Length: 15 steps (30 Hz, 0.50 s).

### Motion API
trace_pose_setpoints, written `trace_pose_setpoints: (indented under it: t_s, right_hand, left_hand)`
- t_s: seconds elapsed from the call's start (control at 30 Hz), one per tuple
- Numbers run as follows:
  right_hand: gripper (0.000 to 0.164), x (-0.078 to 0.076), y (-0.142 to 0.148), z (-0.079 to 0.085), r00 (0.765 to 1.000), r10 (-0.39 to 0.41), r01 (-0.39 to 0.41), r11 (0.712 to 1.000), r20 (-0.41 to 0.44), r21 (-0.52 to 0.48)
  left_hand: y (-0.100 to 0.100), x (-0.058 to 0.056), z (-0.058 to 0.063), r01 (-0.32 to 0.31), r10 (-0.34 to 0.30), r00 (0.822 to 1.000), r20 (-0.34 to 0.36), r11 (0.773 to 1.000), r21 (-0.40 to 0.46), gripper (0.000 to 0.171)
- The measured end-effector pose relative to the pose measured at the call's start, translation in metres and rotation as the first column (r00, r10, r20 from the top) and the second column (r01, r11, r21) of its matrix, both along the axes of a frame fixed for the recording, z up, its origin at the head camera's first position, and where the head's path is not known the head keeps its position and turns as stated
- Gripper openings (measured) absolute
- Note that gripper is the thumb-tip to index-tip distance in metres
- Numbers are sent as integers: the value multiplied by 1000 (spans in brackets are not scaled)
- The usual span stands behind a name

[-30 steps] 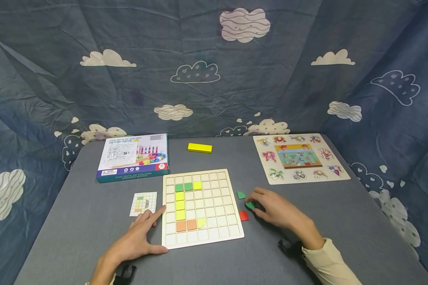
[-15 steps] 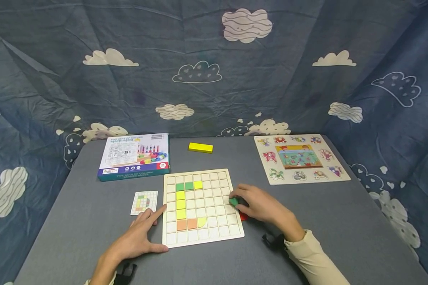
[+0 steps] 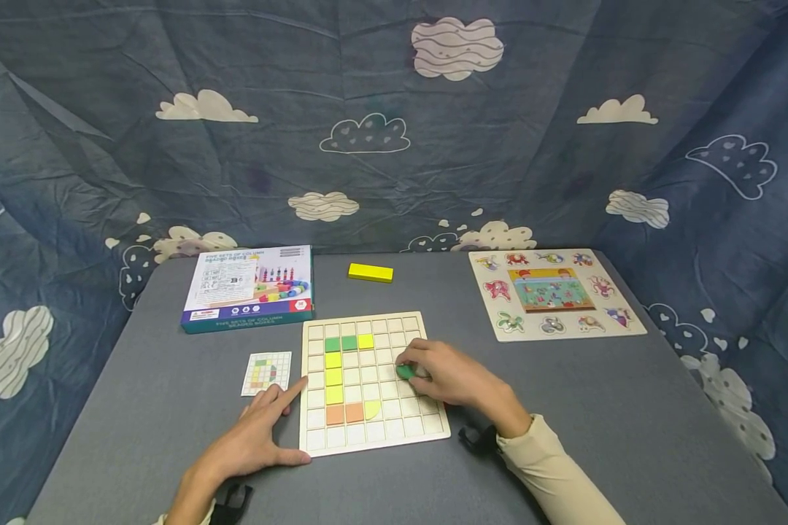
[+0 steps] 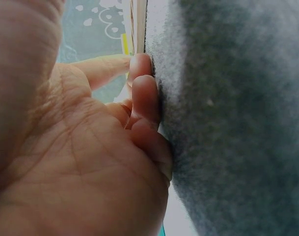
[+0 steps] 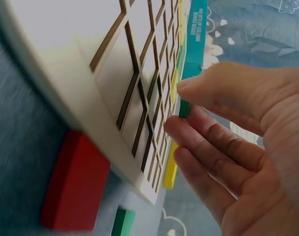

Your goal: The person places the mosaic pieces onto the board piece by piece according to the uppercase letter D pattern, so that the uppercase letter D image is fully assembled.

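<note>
A pale wooden grid board point(image 3: 376, 446) lies in the middle of the table in the head view. Green, yellow and orange square tiles and a pale yellow rounded tile point(image 3: 372, 409) fill some of its cells. My right hand point(image 3: 456, 375) pinches a green tile point(image 3: 404, 372) between thumb and fingers, over the board's right half. At the board's left edge, my left hand point(image 3: 252, 434) rests with thumb and index finger stretched apart, touching the rim. Its other fingers bend loosely near a small printed pattern card point(image 3: 276, 363).
The right wrist view shows a red tile point(image 5: 76, 182) and another green tile point(image 5: 123, 222) beside the board. Farther back are a boxed bead set point(image 3: 249, 288), a yellow block point(image 3: 371, 273) and an animal puzzle board point(image 3: 551, 324). Dark cloud-patterned cloth surrounds the table.
My right hand has picked up the green tile from the table right of the board and carried it left over the grid. My left hand has stayed at the board's edge.
</note>
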State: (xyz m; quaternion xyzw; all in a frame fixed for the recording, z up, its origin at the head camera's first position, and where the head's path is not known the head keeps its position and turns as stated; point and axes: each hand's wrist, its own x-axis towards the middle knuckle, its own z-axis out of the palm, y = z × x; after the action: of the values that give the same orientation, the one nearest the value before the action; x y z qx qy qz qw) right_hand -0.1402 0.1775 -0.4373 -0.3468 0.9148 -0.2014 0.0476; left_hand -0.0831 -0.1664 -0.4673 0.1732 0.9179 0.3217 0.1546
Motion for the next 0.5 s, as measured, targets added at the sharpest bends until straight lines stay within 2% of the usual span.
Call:
trace_pose_setpoints:
  t_s: [0.33,0.5]
  right_hand:
    - [37,-5,-8,-5,998,58,-59,997,-11,-48]
    - [34,-7,-11,-4,997,71,-72,996,-16,-53]
  left_hand:
    - [1,0,0,2,-2,1000,9,1000,-2,113]
    - [0,-1,0,-2,2,1000,12,1000,-5,113]
